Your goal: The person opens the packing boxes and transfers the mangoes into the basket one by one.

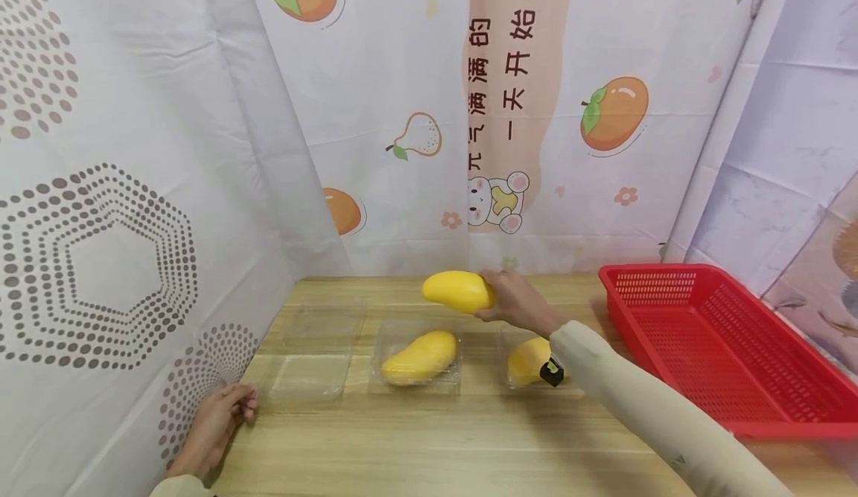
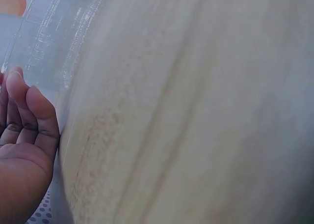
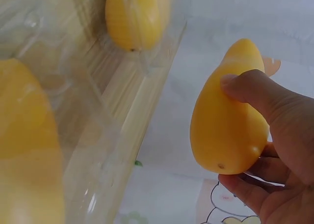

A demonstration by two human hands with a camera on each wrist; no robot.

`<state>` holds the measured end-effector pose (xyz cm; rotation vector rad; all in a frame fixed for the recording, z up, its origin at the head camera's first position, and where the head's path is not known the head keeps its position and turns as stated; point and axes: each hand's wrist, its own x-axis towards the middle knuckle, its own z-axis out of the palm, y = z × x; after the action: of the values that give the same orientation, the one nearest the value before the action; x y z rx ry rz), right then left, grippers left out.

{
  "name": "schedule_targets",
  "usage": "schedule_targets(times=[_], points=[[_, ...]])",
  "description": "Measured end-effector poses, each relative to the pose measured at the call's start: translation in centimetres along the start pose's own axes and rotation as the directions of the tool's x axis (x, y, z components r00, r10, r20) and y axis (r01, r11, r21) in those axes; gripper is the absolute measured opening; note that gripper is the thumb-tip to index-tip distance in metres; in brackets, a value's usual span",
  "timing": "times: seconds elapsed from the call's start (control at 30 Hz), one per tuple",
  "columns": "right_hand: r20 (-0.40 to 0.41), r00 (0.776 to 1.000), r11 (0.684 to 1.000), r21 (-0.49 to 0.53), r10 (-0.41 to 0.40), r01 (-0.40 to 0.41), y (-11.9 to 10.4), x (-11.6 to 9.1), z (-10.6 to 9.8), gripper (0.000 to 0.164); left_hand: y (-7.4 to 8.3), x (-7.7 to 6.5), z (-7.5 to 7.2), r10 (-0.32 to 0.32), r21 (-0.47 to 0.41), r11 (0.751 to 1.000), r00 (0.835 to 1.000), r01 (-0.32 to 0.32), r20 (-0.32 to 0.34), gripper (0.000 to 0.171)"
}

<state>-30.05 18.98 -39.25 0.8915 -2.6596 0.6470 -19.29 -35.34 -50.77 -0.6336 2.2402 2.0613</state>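
Note:
A yellow mango [image 1: 457, 291] is in my right hand [image 1: 519, 303], raised over the back of the table. In the right wrist view the thumb lies on top of the mango [image 3: 225, 121], with fingers curled beneath it. Below it, a clear plastic box [image 1: 383, 355] holds another mango [image 1: 421, 358]. A further mango [image 1: 526, 361] lies in a second clear box [image 1: 504, 381], partly hidden by my right forearm. My left hand [image 1: 217, 422] rests at the table's left edge, fingers loosely bent and holding nothing. Just beyond it sits a clear box [image 1: 308, 378] with no mango in it.
A red perforated plastic basket [image 1: 731, 363] stands at the right end of the wooden table [image 1: 429, 445]. Printed curtains [image 1: 402, 72] hang behind the table and along both sides.

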Motion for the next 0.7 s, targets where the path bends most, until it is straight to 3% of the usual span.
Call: schedule_targets(times=[0.37, 0.7], points=[[-0.028, 0.998, 0.996, -0.075, 0.047, -0.049, 1.9, -1.8, -0.7, 0.065, -0.1, -0.3, 0.1, 0.011, -0.006, 1.0, 1.0, -0.011, 0.009, 0.022], [-0.029, 0.996, 0.995, -0.058, 0.083, -0.085, 2.8, -2.8, -1.7, 0.065, 0.0, -0.4, 0.1, 0.02, -0.005, 1.0, 1.0, -0.02, -0.001, 0.022]])
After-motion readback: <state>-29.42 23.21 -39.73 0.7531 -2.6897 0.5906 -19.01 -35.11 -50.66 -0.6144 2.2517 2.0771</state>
